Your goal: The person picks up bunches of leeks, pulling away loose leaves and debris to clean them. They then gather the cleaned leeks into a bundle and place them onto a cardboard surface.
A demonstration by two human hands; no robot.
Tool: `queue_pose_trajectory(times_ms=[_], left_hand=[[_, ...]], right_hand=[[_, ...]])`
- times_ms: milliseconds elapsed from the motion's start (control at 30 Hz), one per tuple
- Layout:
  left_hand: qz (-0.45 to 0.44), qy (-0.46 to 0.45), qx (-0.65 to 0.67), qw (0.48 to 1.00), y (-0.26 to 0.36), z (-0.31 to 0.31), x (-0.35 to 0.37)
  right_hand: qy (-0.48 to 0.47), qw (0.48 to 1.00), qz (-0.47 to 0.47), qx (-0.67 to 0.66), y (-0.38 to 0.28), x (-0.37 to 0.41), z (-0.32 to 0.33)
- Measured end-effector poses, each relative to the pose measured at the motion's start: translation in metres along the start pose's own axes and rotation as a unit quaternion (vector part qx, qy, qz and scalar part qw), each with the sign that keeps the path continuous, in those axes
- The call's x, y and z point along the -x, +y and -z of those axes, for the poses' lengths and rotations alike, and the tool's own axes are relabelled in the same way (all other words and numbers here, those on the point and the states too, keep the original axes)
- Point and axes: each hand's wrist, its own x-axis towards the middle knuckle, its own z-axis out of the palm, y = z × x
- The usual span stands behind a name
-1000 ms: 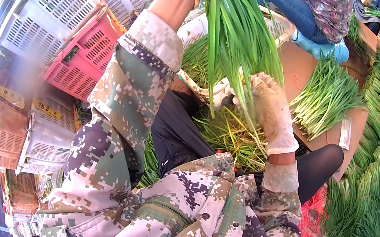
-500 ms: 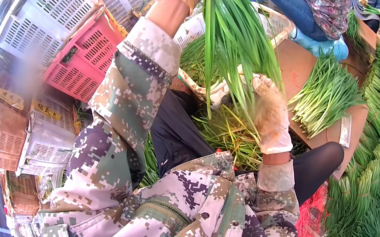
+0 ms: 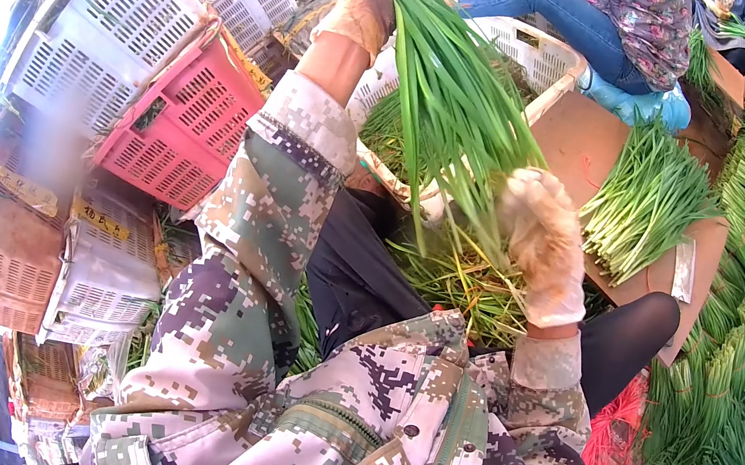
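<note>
My left hand (image 3: 365, 4), in a soiled glove, is raised at the upper middle and closed around a bunch of garlic chives (image 3: 463, 89). The long green leaves fan down and to the right from it. Beside the hanging leaf tips is my right hand (image 3: 544, 248), in a stained pale glove. Its fingers are curled, and whatever they pinch is hidden against the leaves. Below, between my legs, lies a heap of loose yellowish-green leaf trimmings (image 3: 458, 283). A neat pile of chives (image 3: 649, 202) rests on a cardboard sheet (image 3: 569, 133) to the right.
White plastic crates (image 3: 104, 31), a pink crate (image 3: 182, 124) and brownish crates (image 3: 0, 252) are stacked at left. Bundled chives (image 3: 735, 326) line the right side. Red string (image 3: 613, 434) lies by my knee. Another person in jeans (image 3: 551, 10) sits ahead, near a white basket (image 3: 524, 50).
My left hand and the chives sit slightly lower in view, showing more of the bunch's other end. My right hand has shifted a little right and up, away from the hanging leaves.
</note>
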Motion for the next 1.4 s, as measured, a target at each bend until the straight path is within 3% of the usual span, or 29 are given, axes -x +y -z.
queue_pose_trajectory(times_ms=[100, 133, 267, 300, 333, 400, 467, 533, 567, 600, 633, 667, 767, 800, 900, 1067, 1267, 1333, 1400], left_hand=[[-0.020, 0.027, 0.010, 0.999, -0.001, 0.006, 0.004], [-0.021, 0.055, -0.005, 0.998, 0.004, 0.004, 0.009], [-0.035, 0.098, 0.009, 0.994, 0.009, 0.026, 0.000], [-0.037, 0.096, 0.006, 0.995, 0.012, 0.027, 0.002], [-0.036, 0.093, 0.002, 0.995, 0.015, 0.032, 0.002], [-0.045, 0.109, -0.005, 0.993, 0.027, 0.035, 0.001], [-0.068, 0.100, -0.028, 0.992, 0.036, 0.040, 0.004], [-0.062, 0.103, -0.024, 0.992, 0.047, 0.052, -0.001], [-0.100, 0.125, -0.047, 0.986, 0.047, 0.042, 0.009], [-0.138, 0.149, -0.071, 0.977, 0.048, 0.034, 0.020], [-0.165, 0.150, -0.105, 0.969, 0.053, 0.048, 0.009], [-0.167, 0.148, -0.106, 0.969, 0.056, 0.042, 0.015], [-0.107, 0.144, -0.071, 0.981, 0.066, 0.052, 0.012], [-0.107, 0.142, -0.070, 0.982, 0.066, 0.053, 0.012], [-0.146, 0.155, -0.081, 0.974, 0.063, 0.052, 0.012], [-0.154, 0.153, -0.086, 0.972, 0.053, 0.045, 0.019], [-0.136, 0.158, -0.089, 0.974, 0.048, 0.041, 0.019], [-0.135, 0.150, -0.088, 0.975, 0.051, 0.050, 0.007], [-0.149, 0.152, -0.086, 0.973, 0.059, 0.064, -0.009]], right_hand=[[-0.115, 0.991, 0.070, -0.018, -0.018, 0.023, -0.004], [-0.089, 0.992, 0.084, -0.029, -0.024, 0.032, -0.004], [-0.194, 0.976, 0.098, -0.027, -0.053, 0.047, -0.002], [-0.152, 0.981, 0.119, 0.009, -0.054, 0.053, -0.002], [-0.186, 0.976, 0.115, 0.018, -0.058, 0.055, 0.001], [-0.166, 0.975, 0.128, 0.071, -0.056, 0.059, 0.006], [-0.168, 0.978, 0.058, 0.111, -0.043, 0.050, 0.034], [0.007, 0.972, -0.052, 0.228, -0.004, 0.037, 0.043], [0.030, 0.906, -0.180, 0.383, 0.016, 0.024, 0.059], [-0.005, 0.764, 0.089, 0.639, 0.092, 0.008, 0.155], [0.012, 0.867, 0.014, 0.498, 0.084, 0.013, 0.127], [0.025, 0.938, -0.060, 0.339, 0.066, 0.018, 0.085], [0.073, 0.924, 0.028, 0.375, 0.031, 0.011, 0.045], [0.064, 0.943, 0.063, 0.321, 0.029, 0.002, 0.047], [0.066, 0.950, 0.040, 0.301, 0.017, -0.002, 0.030], [0.029, 0.967, 0.127, 0.219, 0.027, -0.016, 0.005], [0.097, 0.957, 0.146, 0.230, 0.025, -0.018, -0.001], [0.090, 0.910, 0.151, 0.375, 0.022, -0.013, 0.004], [0.120, 0.908, 0.156, 0.370, 0.021, -0.012, 0.001]])
